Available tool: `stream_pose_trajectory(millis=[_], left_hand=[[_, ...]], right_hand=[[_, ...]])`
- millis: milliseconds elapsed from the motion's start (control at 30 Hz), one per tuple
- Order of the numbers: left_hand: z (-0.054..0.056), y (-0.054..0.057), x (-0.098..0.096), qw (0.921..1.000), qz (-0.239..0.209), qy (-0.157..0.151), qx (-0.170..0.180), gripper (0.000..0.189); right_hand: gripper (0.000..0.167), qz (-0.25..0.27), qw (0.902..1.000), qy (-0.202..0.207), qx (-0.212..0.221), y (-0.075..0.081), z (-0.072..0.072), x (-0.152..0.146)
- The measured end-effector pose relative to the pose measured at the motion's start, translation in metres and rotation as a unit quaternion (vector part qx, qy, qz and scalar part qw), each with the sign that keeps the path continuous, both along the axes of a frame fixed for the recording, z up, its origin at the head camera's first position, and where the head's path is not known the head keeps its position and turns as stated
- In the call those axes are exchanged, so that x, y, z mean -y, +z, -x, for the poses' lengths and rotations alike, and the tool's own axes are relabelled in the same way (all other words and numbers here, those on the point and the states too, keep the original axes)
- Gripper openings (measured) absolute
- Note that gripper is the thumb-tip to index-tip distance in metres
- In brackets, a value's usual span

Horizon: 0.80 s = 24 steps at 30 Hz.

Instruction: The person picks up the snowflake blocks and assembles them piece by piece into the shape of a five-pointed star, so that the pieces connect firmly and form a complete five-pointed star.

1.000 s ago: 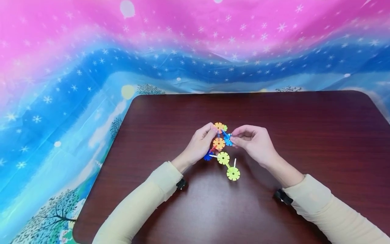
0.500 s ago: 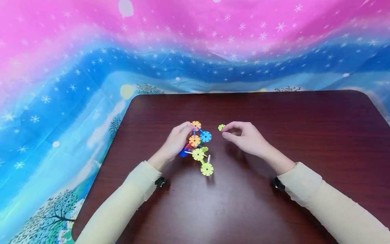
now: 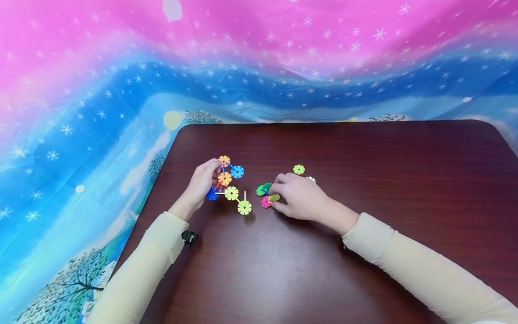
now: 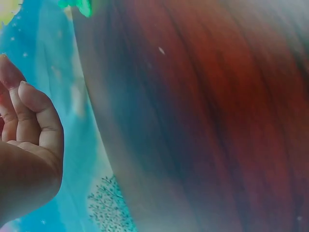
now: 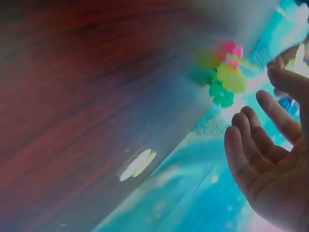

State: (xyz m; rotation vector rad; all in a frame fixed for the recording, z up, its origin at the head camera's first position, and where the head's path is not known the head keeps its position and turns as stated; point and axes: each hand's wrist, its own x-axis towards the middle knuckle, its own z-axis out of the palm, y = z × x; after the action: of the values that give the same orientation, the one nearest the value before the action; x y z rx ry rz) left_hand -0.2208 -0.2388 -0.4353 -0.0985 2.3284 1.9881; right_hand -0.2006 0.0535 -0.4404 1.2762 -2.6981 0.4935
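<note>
At the left of the head view, my left hand (image 3: 200, 184) pinches a linked chain of notched plastic snowflake discs (image 3: 231, 193), orange, blue and yellow, by its upper part. In the left wrist view only the curled fingers show; the chain is out of sight there. My right hand (image 3: 301, 196) is over the table, its fingers beside a small cluster of joined green, pink and yellow-green discs (image 3: 265, 201). In the right wrist view its fingers (image 5: 233, 145) are loosely bent, apart from that cluster, with nothing seen between them.
A single yellow-green disc (image 3: 298, 169) lies on the table behind my right hand. Close to it is a white disc (image 3: 310, 179), partly hidden by the hand. The dark wooden table (image 3: 251, 279) ends at a hanging snowflake-printed cloth (image 3: 251, 81).
My left hand has carried the disc chain leftward. The right hand left the chain, put down the yellow-green disc, then moved left and toward me to the cluster, now visible.
</note>
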Motion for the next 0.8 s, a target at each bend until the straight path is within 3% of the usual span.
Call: stream_pose_trajectory(millis=[167, 233, 300, 433, 600, 800], left_hand=[[0.003, -0.004, 0.007, 0.9999, -0.005, 0.006, 0.007, 0.028], [0.002, -0.005, 0.007, 0.9999, -0.006, 0.008, 0.006, 0.029], [0.001, -0.004, 0.005, 0.9999, -0.010, 0.009, 0.005, 0.028], [0.001, -0.002, 0.000, 0.9999, -0.010, 0.001, 0.004, 0.030], [0.000, -0.001, -0.004, 0.9999, -0.004, -0.009, 0.007, 0.032], [-0.004, -0.002, -0.013, 0.9995, -0.018, -0.021, 0.013, 0.032]], right_hand=[[0.014, -0.052, 0.9870, 0.047, -0.144, -0.008, -0.003, 0.017], [0.005, -0.063, 0.9803, 0.052, -0.180, -0.012, -0.003, 0.023], [0.007, -0.070, 0.9753, 0.050, -0.203, -0.015, -0.003, 0.028], [0.015, -0.078, 0.9717, 0.045, -0.218, -0.020, -0.001, 0.033], [0.012, -0.072, 0.9714, 0.038, -0.223, -0.019, 0.001, 0.027], [0.014, -0.038, 0.9780, 0.029, -0.203, -0.012, 0.004, 0.014]])
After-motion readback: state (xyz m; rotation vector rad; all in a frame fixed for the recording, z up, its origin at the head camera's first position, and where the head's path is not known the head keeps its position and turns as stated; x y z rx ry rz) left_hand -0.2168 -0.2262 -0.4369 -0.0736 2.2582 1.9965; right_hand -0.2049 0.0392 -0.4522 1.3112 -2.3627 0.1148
